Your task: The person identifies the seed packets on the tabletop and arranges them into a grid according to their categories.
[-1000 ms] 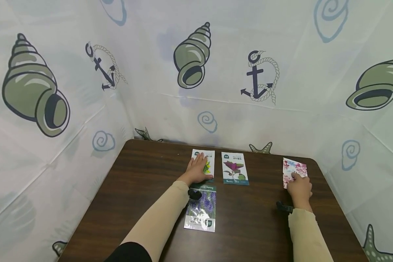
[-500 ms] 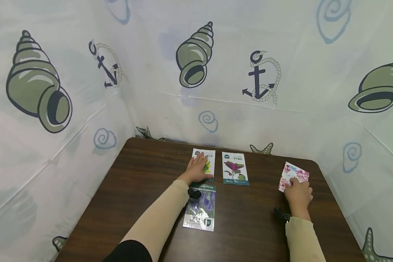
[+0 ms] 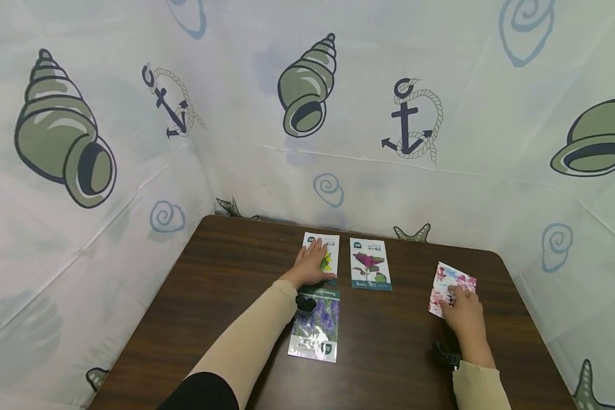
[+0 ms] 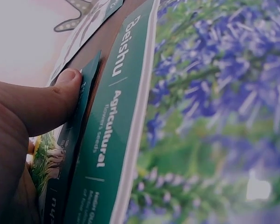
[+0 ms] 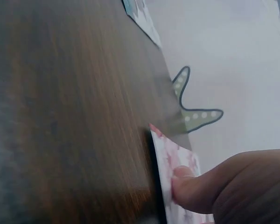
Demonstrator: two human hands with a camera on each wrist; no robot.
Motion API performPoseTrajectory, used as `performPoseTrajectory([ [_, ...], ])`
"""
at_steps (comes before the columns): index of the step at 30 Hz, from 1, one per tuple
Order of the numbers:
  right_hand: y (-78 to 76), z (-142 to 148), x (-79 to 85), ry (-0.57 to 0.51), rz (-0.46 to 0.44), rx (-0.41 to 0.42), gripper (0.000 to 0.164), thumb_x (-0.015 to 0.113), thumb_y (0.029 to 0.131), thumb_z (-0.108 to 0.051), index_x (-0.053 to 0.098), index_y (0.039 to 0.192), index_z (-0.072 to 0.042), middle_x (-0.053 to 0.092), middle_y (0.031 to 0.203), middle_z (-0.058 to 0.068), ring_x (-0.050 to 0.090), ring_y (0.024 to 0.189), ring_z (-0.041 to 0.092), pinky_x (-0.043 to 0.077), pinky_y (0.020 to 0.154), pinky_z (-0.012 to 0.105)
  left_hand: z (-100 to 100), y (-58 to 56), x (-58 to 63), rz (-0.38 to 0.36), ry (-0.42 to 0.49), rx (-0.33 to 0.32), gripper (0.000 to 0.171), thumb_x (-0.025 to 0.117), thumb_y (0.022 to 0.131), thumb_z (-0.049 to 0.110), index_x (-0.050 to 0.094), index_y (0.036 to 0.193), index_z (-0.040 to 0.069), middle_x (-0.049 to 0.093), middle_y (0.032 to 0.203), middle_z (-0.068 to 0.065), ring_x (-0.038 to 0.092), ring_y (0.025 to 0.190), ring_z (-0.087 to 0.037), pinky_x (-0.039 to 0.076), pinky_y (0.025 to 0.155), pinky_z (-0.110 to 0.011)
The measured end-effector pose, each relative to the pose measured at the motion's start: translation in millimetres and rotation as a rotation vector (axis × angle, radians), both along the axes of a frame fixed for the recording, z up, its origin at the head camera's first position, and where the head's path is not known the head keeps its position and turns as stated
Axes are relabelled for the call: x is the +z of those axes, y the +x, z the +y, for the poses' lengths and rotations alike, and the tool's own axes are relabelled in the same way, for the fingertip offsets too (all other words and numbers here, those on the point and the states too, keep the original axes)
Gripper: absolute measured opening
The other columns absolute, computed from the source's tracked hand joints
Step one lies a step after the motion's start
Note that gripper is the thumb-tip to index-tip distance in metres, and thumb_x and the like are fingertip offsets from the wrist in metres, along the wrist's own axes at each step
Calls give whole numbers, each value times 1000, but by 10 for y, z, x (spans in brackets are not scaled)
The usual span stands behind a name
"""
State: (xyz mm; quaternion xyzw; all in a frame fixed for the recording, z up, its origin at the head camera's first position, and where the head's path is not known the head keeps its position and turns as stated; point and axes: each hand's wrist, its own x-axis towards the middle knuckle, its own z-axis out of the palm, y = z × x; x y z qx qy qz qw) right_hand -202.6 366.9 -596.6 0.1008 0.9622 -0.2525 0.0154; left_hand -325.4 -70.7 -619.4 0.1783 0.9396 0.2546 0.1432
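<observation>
My left hand [image 3: 310,266] lies with fingers extended across a white seed packet [image 3: 331,250] with yellow flowers, covering much of its front. In the left wrist view, the thumb [image 4: 67,81] rests on that packet's dark green end strip. Just below it, partly under my left wrist, lies a seed packet with purple flower spikes [image 3: 315,324]. Over at the right, my right hand [image 3: 463,310] grips a thin card-like piece printed with pink blossoms [image 3: 441,285]. The right wrist view shows the thumb on its printed face and a dark shadow along its edge; the fingers underneath are hidden.
Between the hands, toward the back, lies a seed packet with a magenta flower [image 3: 370,265]. All of this is on a brown wood-grain table [image 3: 389,353]. A white cloth [image 3: 359,193] with shells and anchors stands around the table's back and sides.
My right hand has drawn the pink-blossom card a little nearer and to the left, turning it clockwise. The left hand stays on the yellow-flower packet.
</observation>
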Motion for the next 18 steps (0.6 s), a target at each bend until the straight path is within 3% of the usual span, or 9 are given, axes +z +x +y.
performPoseTrajectory([
  [5,127,-69,35,16,-70,43,67,62,106,-27,43,162,3,29,154,50,30,139,72,34,112,84,-7,-1,-5,-2,-8,3,110,73,99,60,11,177,14,-10,185,-7,-12,172,-26,-10,139,-52],
  [9,217,-150,27,11,-25,90,61,66,103,-22,51,153,10,23,160,51,21,148,73,25,122,82,-2,15,2,8,-6,7,109,75,99,57,13,177,12,-9,185,-9,-11,173,-28,-9,139,-54],
  [12,277,-214,31,19,4,141,58,68,102,-19,53,148,15,27,160,51,27,149,73,26,124,80,7,30,32,21,8,11,108,76,99,55,15,177,10,-6,185,-11,-8,173,-30,-7,139,-56],
  [18,419,-364,85,35,16,202,59,75,100,-19,56,145,14,45,147,47,49,135,69,41,113,79,19,56,84,7,13,16,108,75,100,56,14,177,10,-5,185,-11,-8,173,-30,-7,139,-55],
])
